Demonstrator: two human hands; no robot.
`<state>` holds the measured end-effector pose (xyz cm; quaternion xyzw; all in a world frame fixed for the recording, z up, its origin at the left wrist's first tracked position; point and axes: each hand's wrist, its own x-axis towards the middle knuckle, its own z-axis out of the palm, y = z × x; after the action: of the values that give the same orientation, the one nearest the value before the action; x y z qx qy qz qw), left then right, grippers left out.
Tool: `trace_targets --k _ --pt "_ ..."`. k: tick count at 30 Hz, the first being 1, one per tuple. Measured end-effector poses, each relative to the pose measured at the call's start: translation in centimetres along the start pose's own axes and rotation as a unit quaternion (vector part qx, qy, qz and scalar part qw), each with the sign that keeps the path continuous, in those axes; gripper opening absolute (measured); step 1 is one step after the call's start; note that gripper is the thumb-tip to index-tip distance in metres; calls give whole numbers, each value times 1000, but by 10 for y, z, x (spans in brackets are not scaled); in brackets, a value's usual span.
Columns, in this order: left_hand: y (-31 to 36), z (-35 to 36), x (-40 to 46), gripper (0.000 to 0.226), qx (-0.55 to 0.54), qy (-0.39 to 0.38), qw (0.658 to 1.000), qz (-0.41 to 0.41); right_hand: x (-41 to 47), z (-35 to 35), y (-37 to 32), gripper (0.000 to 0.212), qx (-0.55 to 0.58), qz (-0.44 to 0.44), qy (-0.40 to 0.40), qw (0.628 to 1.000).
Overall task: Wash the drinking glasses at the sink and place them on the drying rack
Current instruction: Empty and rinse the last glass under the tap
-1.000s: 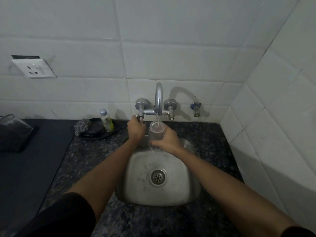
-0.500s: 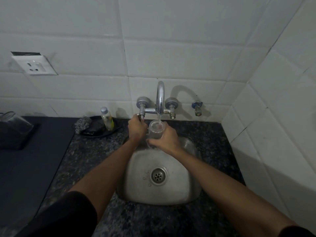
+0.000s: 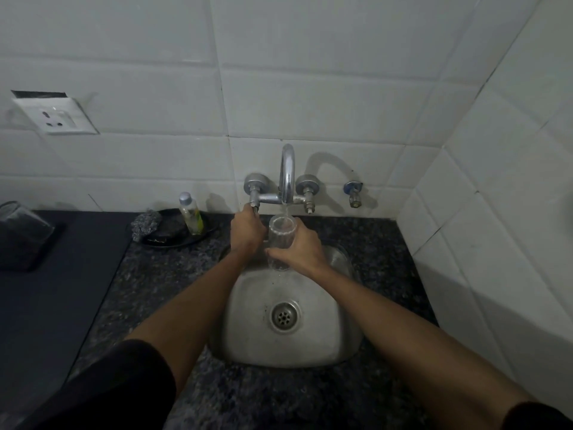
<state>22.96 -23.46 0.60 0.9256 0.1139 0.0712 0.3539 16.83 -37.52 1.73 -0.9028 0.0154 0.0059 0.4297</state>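
Right grip (image 3: 300, 247) wraps the upright glass (image 3: 280, 240) under the faucet (image 3: 286, 175); left grip (image 3: 247, 230) clasps its handle.

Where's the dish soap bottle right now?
In the head view, the small clear bottle stands upright on the dark tray at the back of the granite counter, left of the faucet, with the steel scrubber on its left.

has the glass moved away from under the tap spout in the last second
No. The glass sits under the tap spout as before, water running into it, held by the right hand over the sink. Only the camera shifted.
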Motion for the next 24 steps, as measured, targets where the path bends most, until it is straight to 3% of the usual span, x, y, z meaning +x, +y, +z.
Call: trace_targets --k 4,10,24 --pt "-4 -8 -4 17 4 -24 1000 17 0 2 -2 82 -28 19 -11 999" --pt "-30 -17 -23 39 -27 -48 996 65 -5 3 -5 84 -19 18 10 1000" --pt "-41 -33 -53 69 9 -90 993 76 -5 3 6 79 -19 59 59 996"
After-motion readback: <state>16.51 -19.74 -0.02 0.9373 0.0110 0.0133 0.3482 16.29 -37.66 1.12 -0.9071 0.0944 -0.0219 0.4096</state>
